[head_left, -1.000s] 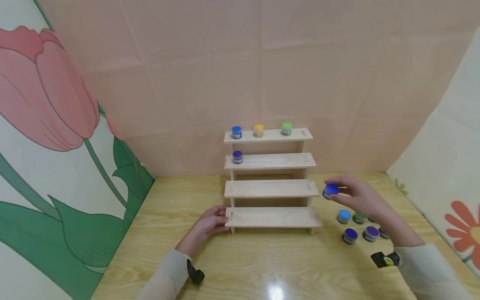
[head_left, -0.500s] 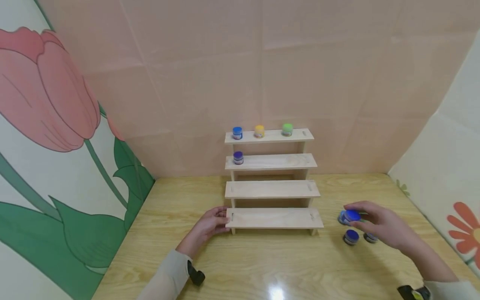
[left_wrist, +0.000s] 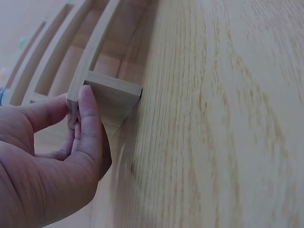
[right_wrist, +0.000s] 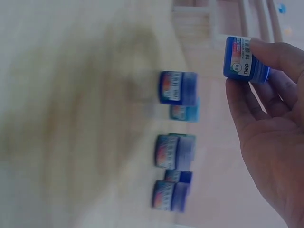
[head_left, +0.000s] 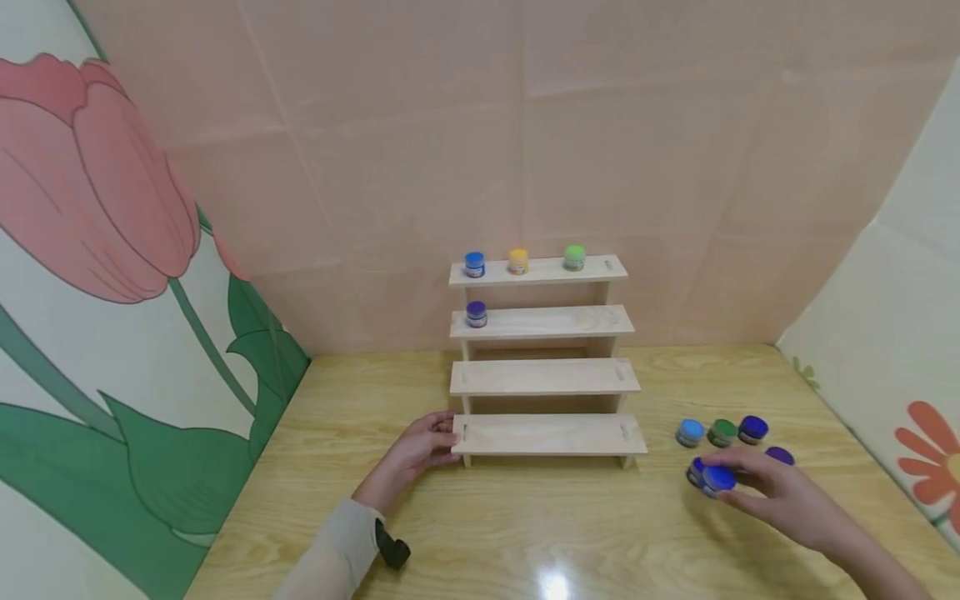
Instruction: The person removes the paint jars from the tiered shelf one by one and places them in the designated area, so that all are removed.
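Note:
My left hand (head_left: 414, 446) pinches the left end of the lowest board of a stepped wooden shelf (head_left: 547, 435). In the left wrist view, thumb and fingers lie on either side of that board end. Out to the right, my right hand (head_left: 787, 504) holds a small blue paint jar (right_wrist: 240, 58) between thumb and fingers. The held jar overlaps a dark blue jar (head_left: 694, 472) in the head view. Behind it stand a light blue jar (head_left: 690, 432), a green jar (head_left: 723, 432) and another dark blue jar (head_left: 753, 429). A purple-lidded jar (head_left: 780, 455) is partly hidden by the right hand.
On the top board stand a blue jar (head_left: 475, 265), a yellow jar (head_left: 518, 261) and a light green jar (head_left: 574, 258). One purple jar (head_left: 476, 314) sits at the left of the second board. A papered wall (head_left: 375, 167) rises behind the wooden table (head_left: 465, 533).
My right hand has carried the blue jar right and toward the table's front, from beside the shelf to over the front jars. My left hand stays on the lowest board.

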Demonstrator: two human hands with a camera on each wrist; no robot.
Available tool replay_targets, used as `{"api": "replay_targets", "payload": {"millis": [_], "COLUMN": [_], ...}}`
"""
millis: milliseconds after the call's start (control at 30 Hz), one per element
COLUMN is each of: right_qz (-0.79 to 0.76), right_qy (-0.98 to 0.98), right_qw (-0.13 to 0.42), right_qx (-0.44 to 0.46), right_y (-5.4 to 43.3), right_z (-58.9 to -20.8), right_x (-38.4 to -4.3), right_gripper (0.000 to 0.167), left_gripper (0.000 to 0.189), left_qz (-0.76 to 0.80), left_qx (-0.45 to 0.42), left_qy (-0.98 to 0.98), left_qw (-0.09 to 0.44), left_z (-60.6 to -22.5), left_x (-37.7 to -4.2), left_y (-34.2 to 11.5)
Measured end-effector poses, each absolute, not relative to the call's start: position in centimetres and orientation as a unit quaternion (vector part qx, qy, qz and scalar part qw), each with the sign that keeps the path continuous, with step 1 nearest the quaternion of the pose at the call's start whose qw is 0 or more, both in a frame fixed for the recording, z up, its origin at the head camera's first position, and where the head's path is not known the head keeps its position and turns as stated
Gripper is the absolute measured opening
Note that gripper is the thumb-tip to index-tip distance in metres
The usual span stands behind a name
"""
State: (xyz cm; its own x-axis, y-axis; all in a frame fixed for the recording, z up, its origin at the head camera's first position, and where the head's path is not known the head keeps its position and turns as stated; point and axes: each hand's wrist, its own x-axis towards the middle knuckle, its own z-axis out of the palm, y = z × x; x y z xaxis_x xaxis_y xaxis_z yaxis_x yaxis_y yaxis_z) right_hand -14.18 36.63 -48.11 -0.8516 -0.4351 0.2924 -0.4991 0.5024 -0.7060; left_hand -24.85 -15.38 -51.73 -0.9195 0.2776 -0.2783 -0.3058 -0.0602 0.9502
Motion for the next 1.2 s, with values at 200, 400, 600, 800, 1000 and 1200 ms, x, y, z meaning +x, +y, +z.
{"api": "replay_targets", "payload": {"millis": [200,400,600,800,1000,1200], "right_qz": [0.416,0.412,0.407,0.398,0.394,0.39], "right_qy": [-0.87,-0.875,-0.878,-0.882,-0.882,-0.884], "right_qw": [0.037,0.019,0.007,-0.004,0.009,0.004], "right_qx": [0.264,0.252,0.253,0.254,0.26,0.257], "right_y": [37.1,37.3,37.6,37.8,37.9,37.9], "right_z": [-49.8,-50.7,-51.7,-52.1,-52.7,-53.1], "right_x": [-13.4,-13.1,-13.1,-13.2,-13.4,-13.5], "right_gripper": [0.038,0.037,0.036,0.036,0.038,0.038], "left_gripper": [0.055,0.055,0.055,0.056,0.056,0.058], "left_qz": [0.722,0.721,0.723,0.724,0.723,0.721], "left_qx": [-0.028,-0.03,-0.028,-0.028,-0.028,-0.021], "left_qy": [0.663,0.664,0.661,0.66,0.661,0.662], "left_qw": [0.197,0.197,0.198,0.198,0.197,0.201], "left_z": [-51.5,-51.5,-51.4,-51.4,-51.4,-51.6], "left_x": [-24.8,-24.9,-24.7,-24.7,-24.8,-24.7], "left_y": [-15.3,-15.3,-15.3,-15.2,-15.3,-15.3]}}
